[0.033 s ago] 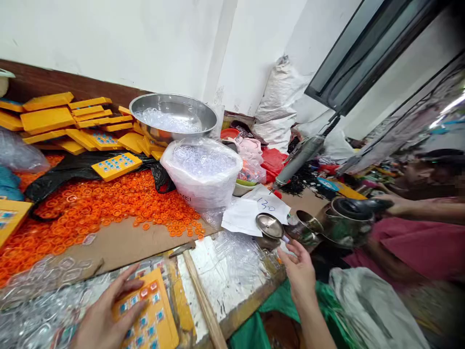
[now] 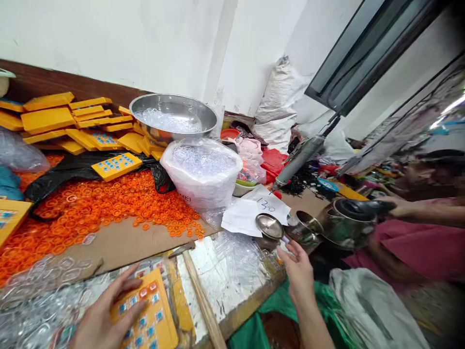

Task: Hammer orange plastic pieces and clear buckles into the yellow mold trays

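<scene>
My left hand (image 2: 107, 310) rests with fingers apart over a yellow board (image 2: 165, 315) at the bottom left. Rows of small blue-and-white squares lie on this board, with a few orange-red rings near its top edge. To the right, my right hand (image 2: 301, 271) reaches over the table edge, fingers curled at the short pale handle of a small steel cup (image 2: 269, 226) with a round metal top. Part of the grip is hidden by the fingers. Beside it stands a steel mug (image 2: 307, 224), with a steel kettle (image 2: 350, 225) close by, its black handle held by another person's hand (image 2: 390, 206).
Orange rings (image 2: 105, 208) lie heaped on cardboard (image 2: 134, 242). Behind are stacked yellow boards (image 2: 49, 118), a steel bowl (image 2: 174, 109) and a white bag (image 2: 203, 165) of clear pieces. A wooden-handled hammer (image 2: 201, 291) and clear plastic strips (image 2: 238, 257) lie between my hands.
The kettle and the other person's hand have shifted slightly to the right. My right hand has moved very slightly left; the left hand stays on the board.
</scene>
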Demonstrator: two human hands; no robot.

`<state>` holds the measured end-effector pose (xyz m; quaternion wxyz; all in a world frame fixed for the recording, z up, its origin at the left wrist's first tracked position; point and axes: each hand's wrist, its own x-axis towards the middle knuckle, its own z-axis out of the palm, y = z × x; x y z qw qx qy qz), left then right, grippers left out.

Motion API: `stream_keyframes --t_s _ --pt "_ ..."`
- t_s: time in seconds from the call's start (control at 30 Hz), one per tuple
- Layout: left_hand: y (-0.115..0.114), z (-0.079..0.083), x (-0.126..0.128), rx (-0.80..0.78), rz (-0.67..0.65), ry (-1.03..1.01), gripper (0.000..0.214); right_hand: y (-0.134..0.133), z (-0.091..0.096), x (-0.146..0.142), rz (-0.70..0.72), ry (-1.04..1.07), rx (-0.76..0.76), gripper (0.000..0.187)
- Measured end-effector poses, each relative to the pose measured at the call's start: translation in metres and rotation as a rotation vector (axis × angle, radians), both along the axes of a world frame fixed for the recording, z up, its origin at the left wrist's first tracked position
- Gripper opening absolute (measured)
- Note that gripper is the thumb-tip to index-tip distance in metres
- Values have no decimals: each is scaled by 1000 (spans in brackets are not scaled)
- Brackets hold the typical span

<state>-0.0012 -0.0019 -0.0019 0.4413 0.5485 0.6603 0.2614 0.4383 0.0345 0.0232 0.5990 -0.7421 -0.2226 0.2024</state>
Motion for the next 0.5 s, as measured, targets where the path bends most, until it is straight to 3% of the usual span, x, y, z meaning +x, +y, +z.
stream_keyframes --t_s 0.13,0.33,0.5 --pt "-8 -6 -3 40 42 1 71 19 1 -7 -18 39 26 39" --pt "-18 -8 -2 220 216 75 58 37 21 -5 -100 74 5 37" --pt "-21 14 15 376 291 124 48 49 36 1 -25 86 -28 33"
